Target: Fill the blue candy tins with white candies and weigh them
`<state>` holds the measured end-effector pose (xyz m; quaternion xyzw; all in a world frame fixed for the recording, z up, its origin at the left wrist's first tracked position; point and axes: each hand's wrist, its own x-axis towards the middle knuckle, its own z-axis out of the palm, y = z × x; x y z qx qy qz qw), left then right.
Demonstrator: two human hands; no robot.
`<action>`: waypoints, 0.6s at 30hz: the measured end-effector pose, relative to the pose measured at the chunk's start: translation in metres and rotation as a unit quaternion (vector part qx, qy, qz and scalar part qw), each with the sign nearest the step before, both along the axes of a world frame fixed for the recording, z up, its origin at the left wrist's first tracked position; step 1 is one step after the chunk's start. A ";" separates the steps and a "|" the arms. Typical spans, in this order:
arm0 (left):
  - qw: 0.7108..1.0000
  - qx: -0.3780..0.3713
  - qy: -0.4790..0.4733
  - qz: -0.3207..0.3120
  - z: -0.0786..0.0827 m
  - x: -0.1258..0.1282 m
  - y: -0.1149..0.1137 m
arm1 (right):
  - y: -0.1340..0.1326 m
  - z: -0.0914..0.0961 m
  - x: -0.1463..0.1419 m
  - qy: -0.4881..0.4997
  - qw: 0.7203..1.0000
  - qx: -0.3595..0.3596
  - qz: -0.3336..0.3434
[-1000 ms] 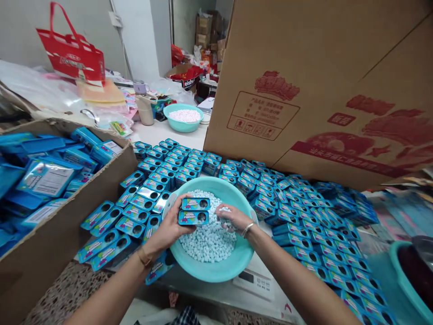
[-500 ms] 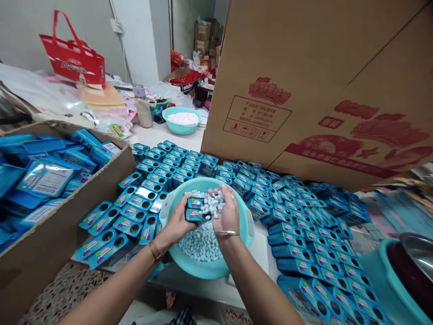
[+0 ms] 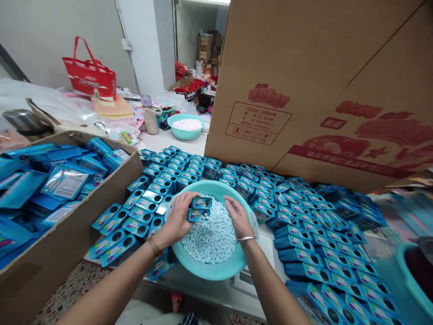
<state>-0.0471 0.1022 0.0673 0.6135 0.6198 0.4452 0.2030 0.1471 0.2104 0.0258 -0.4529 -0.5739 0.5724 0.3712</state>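
Observation:
My left hand (image 3: 179, 219) is closed around two small blue boxes (image 3: 199, 208), held one beside the other with their round holes facing up. A few pale pieces show at the hole of the nearer one. Under them is a turquoise basin (image 3: 209, 273) filled with small pale-blue candies (image 3: 209, 243). Over the basin's right side, my right hand (image 3: 239, 218) is open, its fingers stretched and slightly curved, with nothing visible in it. Rows of blue boxes (image 3: 297, 230) with round holes stand close by on both sides of the basin.
A carton (image 3: 111, 180) heaped with blue boxes stands at the left. Behind the rows rises a large printed cardboard box (image 3: 270, 149). Farther back are another basin (image 3: 186, 134) of pale pink pieces, a cup (image 3: 151, 119) and a red bag (image 3: 91, 79). Tubs (image 3: 402, 271) stand at right.
The candies heaped in my right hand are gone from it. That hand has moved right, away from the two boxes, and its fingers have opened. My left hand still holds the boxes.

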 end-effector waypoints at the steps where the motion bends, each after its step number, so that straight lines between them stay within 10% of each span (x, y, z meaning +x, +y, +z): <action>1: 0.998 -0.015 -0.068 -0.005 0.000 0.000 0.000 | -0.005 0.004 -0.002 0.016 1.000 0.002 -0.009; 5: 0.923 -0.126 -0.362 -0.021 -0.002 0.015 0.001 | -0.026 0.017 -0.014 0.027 0.994 0.096 0.043; 9: 0.864 -0.212 -0.456 -0.029 -0.003 0.027 0.003 | -0.031 0.014 -0.013 0.001 0.995 0.070 0.064; 18: 0.913 -0.225 -0.334 -0.068 0.012 0.013 -0.005 | -0.026 0.014 0.003 0.155 0.974 -0.165 -0.023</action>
